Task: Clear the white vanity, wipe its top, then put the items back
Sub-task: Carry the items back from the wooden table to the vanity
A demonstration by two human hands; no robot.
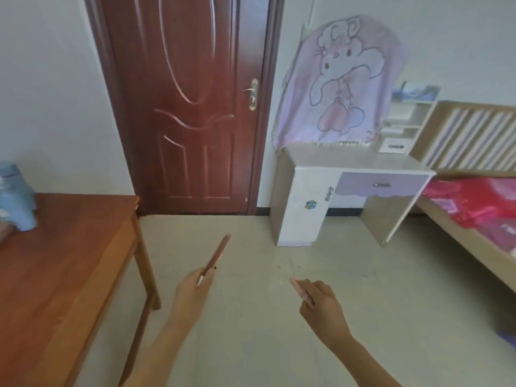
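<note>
A dark red panelled wooden door (190,107) stands shut in the white wall (50,93), with a brass lever handle (252,94) on its right edge. To the left, a reddish-brown wooden table (69,261) stands on the pale beige tiled floor (251,344); a light blue container (16,196) sits at the table's far left edge, partly cut off. On the right, a light wooden bed with a slatted headboard (469,135) carries bright red and pink bedding (474,202).
</note>
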